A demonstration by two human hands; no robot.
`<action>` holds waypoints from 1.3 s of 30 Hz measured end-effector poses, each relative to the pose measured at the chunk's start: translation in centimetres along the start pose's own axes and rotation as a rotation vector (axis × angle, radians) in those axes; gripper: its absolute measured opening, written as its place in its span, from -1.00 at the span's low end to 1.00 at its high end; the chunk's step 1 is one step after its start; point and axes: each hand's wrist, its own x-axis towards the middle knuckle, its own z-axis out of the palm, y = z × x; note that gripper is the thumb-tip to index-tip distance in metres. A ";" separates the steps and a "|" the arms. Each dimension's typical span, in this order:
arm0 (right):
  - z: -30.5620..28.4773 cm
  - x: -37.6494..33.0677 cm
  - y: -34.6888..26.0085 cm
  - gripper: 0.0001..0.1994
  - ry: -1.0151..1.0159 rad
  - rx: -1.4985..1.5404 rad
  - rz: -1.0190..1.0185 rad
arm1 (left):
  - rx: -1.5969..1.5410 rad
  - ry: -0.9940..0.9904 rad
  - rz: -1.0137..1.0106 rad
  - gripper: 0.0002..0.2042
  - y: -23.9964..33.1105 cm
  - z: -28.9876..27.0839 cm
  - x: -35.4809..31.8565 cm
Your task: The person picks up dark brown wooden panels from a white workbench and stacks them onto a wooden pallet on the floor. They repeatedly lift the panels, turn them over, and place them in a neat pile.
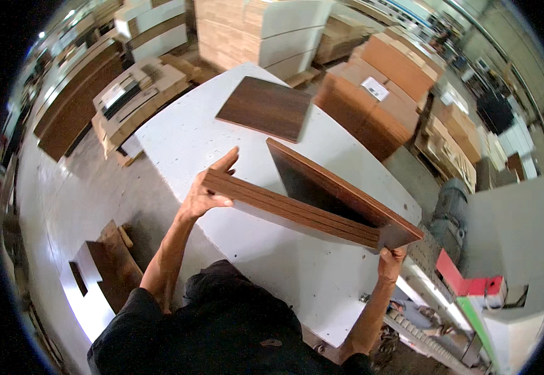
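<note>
Beyond the grip rises a tall stack of pale boards [234, 37], brown cardboard boxes [350, 100] to its right. Right of the grip sits a dark grey motor [451, 203]; on the near side runs a ribbed hose [420, 335].

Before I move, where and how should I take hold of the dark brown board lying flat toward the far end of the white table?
I'd pinch the dark brown board at its far right corner, coming from the right: it lies flat, and that corner appears to overhang the edge of the white table, probably leaving its underside reachable.
</note>
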 end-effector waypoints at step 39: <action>17.5 9.3 -7.1 -0.21 0.091 -1.567 -0.554 | 0.072 0.321 -0.023 -0.31 -4.8 2.5 8.0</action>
